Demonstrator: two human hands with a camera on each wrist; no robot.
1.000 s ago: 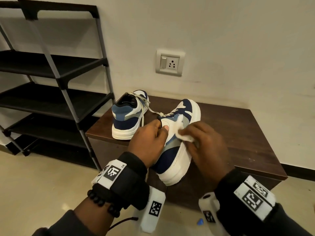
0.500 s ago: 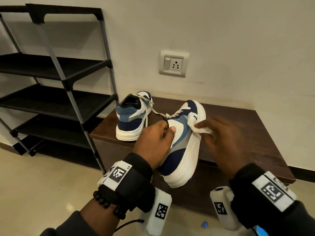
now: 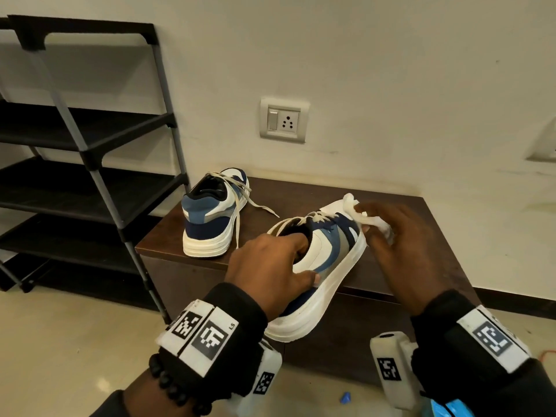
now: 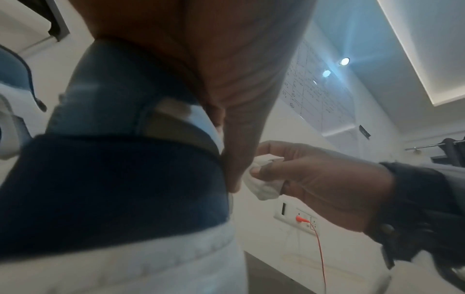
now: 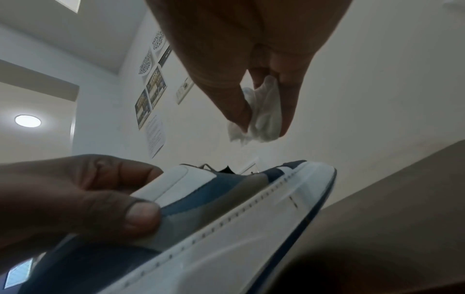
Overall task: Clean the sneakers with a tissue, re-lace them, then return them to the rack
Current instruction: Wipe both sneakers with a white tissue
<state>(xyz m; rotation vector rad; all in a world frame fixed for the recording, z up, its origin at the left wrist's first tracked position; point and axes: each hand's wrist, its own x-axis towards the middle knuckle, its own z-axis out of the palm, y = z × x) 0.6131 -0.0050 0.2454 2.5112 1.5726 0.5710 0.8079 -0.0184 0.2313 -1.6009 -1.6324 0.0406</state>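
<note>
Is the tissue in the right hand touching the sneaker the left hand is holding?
Apart. The right wrist view shows the tissue, pinched in the right hand, with bare wall between it and the held sneaker gripped by the left hand.

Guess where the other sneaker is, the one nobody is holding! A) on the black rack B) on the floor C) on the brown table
C: the second sneaker stands on the brown table, beside the rack, while the hands work on the first one.
</note>
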